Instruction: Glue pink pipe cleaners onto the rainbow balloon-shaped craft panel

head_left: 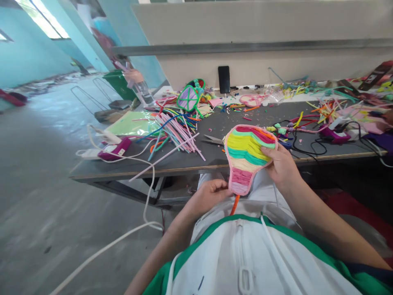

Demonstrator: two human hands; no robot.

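Observation:
A flat craft piece made of striped pipe cleaners (245,153), wide at the top and narrow at the bottom with a pink border, is held up before my lap. My right hand (284,166) grips its right side, thumb on the front face. At the lower left edge, my left hand (216,191) has its fingers closed on the narrow end. From that end an orange pipe cleaner (235,204) hangs down towards my clothes. Scissors (214,140) lie on the table just behind the piece, partly hidden by it.
On the grey table (135,168) lies a heap of pink and purple pipe cleaners (181,131). Two purple power devices (115,149) with cords sit at left and right. A phone (224,80) leans on the back wall; a bottle (144,92) stands back left. A white cable (147,200) hangs off the left edge.

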